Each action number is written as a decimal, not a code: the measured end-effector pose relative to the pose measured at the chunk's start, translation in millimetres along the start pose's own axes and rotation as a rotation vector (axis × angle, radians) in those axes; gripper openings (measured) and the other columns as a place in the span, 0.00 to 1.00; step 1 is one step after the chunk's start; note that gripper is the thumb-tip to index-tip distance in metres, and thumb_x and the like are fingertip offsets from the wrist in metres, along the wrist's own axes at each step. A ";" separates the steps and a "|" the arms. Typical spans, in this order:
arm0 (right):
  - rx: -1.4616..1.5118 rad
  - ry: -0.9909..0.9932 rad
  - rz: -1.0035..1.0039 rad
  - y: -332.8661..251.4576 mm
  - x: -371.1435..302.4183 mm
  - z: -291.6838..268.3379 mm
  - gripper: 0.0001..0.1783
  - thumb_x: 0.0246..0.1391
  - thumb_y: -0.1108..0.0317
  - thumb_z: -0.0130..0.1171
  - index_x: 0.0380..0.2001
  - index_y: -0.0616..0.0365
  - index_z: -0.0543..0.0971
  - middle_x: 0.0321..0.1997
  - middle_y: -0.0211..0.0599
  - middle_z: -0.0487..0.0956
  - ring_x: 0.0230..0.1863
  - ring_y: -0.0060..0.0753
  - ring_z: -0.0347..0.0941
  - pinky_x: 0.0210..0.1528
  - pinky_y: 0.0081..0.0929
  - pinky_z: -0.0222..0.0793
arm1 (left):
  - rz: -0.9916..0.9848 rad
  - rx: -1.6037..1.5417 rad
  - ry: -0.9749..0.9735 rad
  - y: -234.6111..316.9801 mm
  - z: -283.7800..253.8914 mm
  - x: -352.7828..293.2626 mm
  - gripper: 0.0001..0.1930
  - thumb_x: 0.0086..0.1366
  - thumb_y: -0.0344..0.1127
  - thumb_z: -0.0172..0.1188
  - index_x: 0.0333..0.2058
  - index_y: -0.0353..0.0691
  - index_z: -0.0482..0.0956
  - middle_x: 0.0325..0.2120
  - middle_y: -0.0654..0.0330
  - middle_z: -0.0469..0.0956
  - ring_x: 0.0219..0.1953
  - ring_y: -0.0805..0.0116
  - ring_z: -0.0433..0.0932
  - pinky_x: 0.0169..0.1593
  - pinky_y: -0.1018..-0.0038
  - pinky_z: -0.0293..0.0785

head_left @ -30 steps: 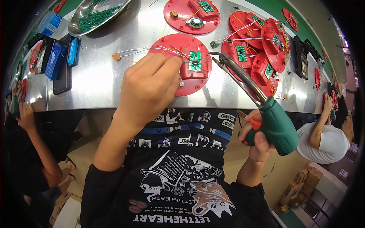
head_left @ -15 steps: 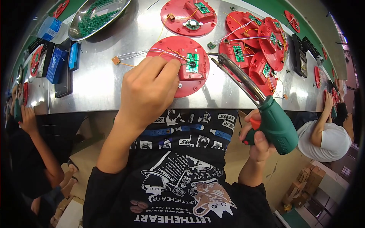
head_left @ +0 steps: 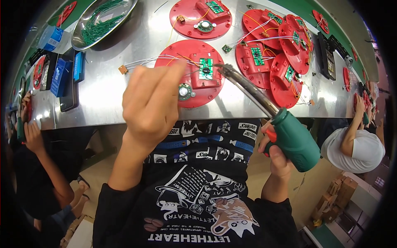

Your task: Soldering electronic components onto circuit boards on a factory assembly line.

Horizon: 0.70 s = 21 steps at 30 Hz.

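While our right hand is gripping the soldering iron, our left hand is pinching wires near the surface edge; a metal tray is holding green pieces.

Steel worktop carrying a metal tray of green wires, blue boxes, stacked red discs; co-worker in white cap at right.

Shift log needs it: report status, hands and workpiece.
Left hand pinching wires over red disc. Right hand gripping green soldering gun, tip at circuit board. Nothing obstructing.

Green-handled soldering iron over red disc
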State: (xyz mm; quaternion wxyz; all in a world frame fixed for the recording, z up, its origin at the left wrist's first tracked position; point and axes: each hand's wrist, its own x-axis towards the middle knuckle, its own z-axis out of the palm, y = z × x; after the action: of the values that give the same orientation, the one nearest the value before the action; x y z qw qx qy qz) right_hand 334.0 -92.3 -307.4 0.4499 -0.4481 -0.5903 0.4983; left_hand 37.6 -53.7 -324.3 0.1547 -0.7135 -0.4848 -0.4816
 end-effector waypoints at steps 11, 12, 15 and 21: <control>-0.035 0.010 -0.046 14.0 1.3 4.6 0.16 0.41 0.71 0.65 0.35 0.71 0.81 0.25 0.39 0.80 0.25 0.33 0.76 0.33 0.28 0.74 | 0.010 -0.130 -0.218 0.9 5.2 -0.5 0.13 0.46 0.19 0.64 0.35 0.29 0.80 0.26 0.56 0.78 0.25 0.60 0.74 0.28 0.68 0.73; -0.036 0.010 -0.045 16.4 1.6 0.6 0.16 0.41 0.71 0.65 0.35 0.71 0.81 0.25 0.39 0.80 0.25 0.33 0.76 0.33 0.28 0.74 | 0.009 -0.132 -0.218 1.5 5.9 -1.2 0.13 0.46 0.19 0.64 0.35 0.29 0.80 0.26 0.56 0.78 0.25 0.60 0.74 0.28 0.68 0.73; -0.104 -0.226 -0.151 21.0 3.1 -8.1 0.25 0.55 0.64 0.57 0.52 0.71 0.75 0.42 0.51 0.77 0.19 0.31 0.73 0.29 0.27 0.69 | 0.001 -0.128 -0.201 0.8 4.8 -0.7 0.14 0.46 0.19 0.64 0.35 0.30 0.81 0.26 0.56 0.78 0.25 0.60 0.74 0.28 0.68 0.73; -0.067 -0.209 -0.162 14.3 6.4 -2.3 0.25 0.55 0.65 0.58 0.52 0.72 0.75 0.41 0.51 0.76 0.19 0.32 0.73 0.24 0.26 0.68 | -0.016 -0.141 -0.218 1.5 5.0 -0.7 0.15 0.46 0.19 0.65 0.36 0.30 0.81 0.27 0.56 0.79 0.25 0.61 0.74 0.29 0.68 0.73</control>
State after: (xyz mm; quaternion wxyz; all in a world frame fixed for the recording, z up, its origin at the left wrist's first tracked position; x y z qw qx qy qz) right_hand 336.2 -84.2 -320.9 0.4096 -0.3596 -0.6844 0.4842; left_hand 41.5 -51.4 -326.9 0.0465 -0.7669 -0.4694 -0.4352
